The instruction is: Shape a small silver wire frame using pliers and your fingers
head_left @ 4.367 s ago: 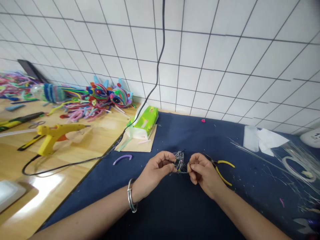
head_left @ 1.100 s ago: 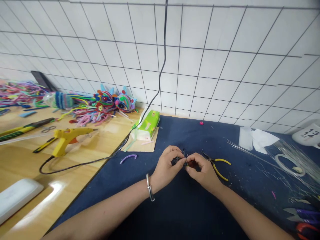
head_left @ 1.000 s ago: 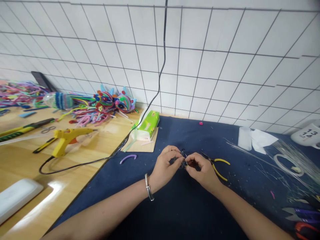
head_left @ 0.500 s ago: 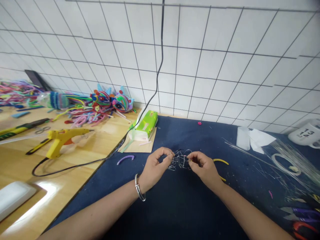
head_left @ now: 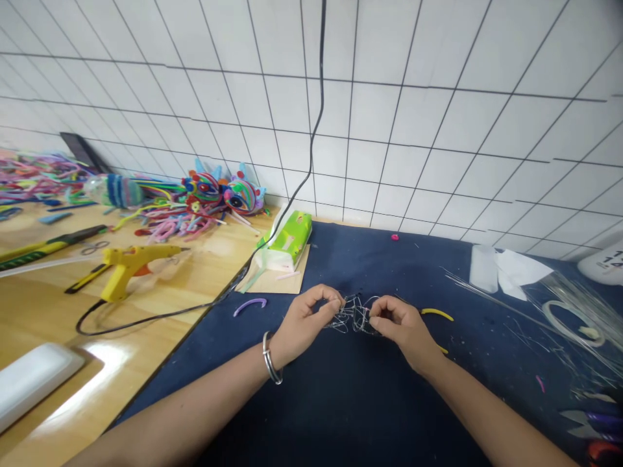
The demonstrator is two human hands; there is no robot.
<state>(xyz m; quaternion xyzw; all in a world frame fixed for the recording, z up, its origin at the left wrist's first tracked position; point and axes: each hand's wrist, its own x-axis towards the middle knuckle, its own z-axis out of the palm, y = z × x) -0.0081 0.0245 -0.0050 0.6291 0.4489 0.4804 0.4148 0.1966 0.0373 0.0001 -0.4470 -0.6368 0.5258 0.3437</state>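
A small openwork frame of bent silvery wire is held just over the dark blue mat, between my two hands. My left hand, with a silver bangle at the wrist, pinches the frame's left side between thumb and fingertips. On the opposite side, my right hand has thumb and index finger closed on the wire. Yellow-handled pliers lie behind and under my right hand, their jaws hidden. A curved purple pipe cleaner piece rests left of my left hand.
A yellow glue gun and its black cord lie at left. Behind stand a green tissue pack and colourful pipe-cleaner figures. On the right are loose wires, purple-handled scissors and a white mug.
The view has shifted slightly, so the surroundings sit a little further right. Both hands keep their pinch on the wire frame, which has turned slightly.
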